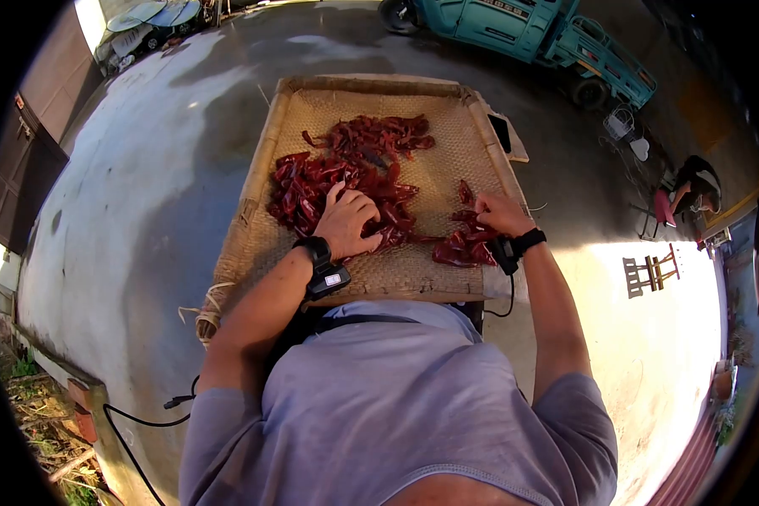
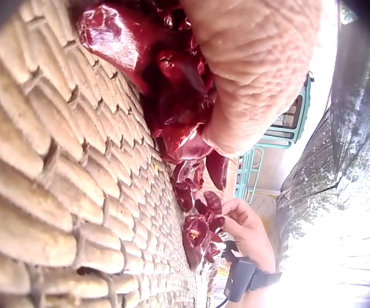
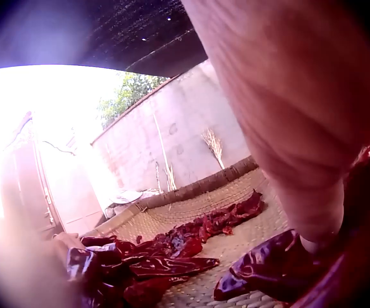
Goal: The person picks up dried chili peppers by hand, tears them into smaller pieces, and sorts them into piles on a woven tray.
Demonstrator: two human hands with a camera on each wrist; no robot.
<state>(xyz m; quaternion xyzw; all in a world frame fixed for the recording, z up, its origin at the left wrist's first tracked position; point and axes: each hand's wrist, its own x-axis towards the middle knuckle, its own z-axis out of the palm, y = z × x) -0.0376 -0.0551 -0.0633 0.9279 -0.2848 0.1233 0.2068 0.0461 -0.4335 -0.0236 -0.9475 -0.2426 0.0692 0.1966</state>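
A heap of glossy dried red chili peppers (image 1: 299, 190) lies on a woven bamboo tray (image 1: 464, 110). My left hand (image 1: 346, 223) rests over the near right side of the heap, fingers spread and bent. In the left wrist view its thumb (image 2: 236, 122) touches a pepper (image 2: 182, 140). Toward the tray's right side, my right hand (image 1: 504, 215) is at a smaller group of peppers (image 1: 464, 244). Its fingers pinch a pepper (image 2: 212, 204), seen in the left wrist view. Its fingertips are partly hidden in the head view.
Around the tray runs a raised rim (image 1: 251, 190). A dark phone-like object (image 1: 499, 133) lies by its right edge. Beyond stands a teal cargo tricycle (image 1: 489, 29) on the concrete. At the right are a wooden stool (image 1: 649, 271) and a bent-over person (image 1: 693, 187).
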